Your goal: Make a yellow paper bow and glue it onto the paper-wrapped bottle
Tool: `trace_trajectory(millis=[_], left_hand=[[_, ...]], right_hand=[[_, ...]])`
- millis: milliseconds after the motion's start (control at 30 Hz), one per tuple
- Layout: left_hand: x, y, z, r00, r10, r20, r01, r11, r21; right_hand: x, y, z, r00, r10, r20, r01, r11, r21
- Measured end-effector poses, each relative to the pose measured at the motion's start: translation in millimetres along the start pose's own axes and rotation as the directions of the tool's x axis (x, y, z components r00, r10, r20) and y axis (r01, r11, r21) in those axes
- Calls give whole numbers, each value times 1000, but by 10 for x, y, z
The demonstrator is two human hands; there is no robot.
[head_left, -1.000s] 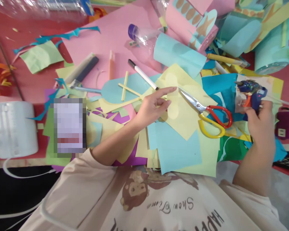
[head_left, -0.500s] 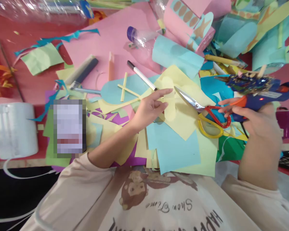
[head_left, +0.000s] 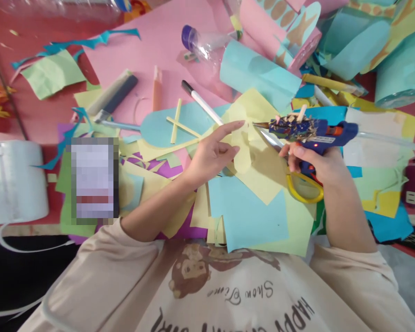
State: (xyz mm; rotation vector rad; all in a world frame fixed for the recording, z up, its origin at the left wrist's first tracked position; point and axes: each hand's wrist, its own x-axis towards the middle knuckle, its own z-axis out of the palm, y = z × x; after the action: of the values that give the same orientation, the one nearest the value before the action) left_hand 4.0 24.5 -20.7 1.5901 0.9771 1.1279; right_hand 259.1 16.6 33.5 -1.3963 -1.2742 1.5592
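Observation:
My right hand [head_left: 309, 161] is wrapped round the handle of a dark blue glue gun [head_left: 332, 133]. Its nozzle points left, above yellow paper, near my left index fingertip. Red and orange parts and a crust of debris show on the gun's barrel. My left hand [head_left: 216, 150] has index finger and thumb apart, the other fingers curled. Both tips rest at the edge of a pale yellow rounded paper cutout [head_left: 242, 154], on a yellow sheet [head_left: 268, 182]. Scissors with a yellow handle [head_left: 306, 194] lie under the gun and my right hand, their blades partly hidden.
A capped plastic bottle wrapped in blue paper [head_left: 259, 69] lies behind. Left of it are a black-and-white marker [head_left: 200, 101] and crossed yellow strips [head_left: 176, 124]. A blurred-screen phone [head_left: 95, 177] and a white case [head_left: 15, 182] sit at left. Paper scraps surround everything.
My right hand has brought the glue gun leftward over the scissors, its nozzle now beside the yellow cutout. My left hand stays nearly still. The view has shifted slightly.

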Motion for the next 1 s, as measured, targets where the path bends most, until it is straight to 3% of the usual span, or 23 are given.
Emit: trace_trajectory(millis=[233,533,1000], left_hand=[[-13,-5,-17,996,26,91,-23,999,-33],[-35,78,-14,991,49,121,-47,999,-12],[-69,123,-21,995,-12,95,14,1000,-23]], right_hand=[[-29,12,109,989,135,56,-130,988,-89],[-22,60,126,982,137,132,-125,988,-96],[-5,59,136,981,151,122,-145,988,-55]])
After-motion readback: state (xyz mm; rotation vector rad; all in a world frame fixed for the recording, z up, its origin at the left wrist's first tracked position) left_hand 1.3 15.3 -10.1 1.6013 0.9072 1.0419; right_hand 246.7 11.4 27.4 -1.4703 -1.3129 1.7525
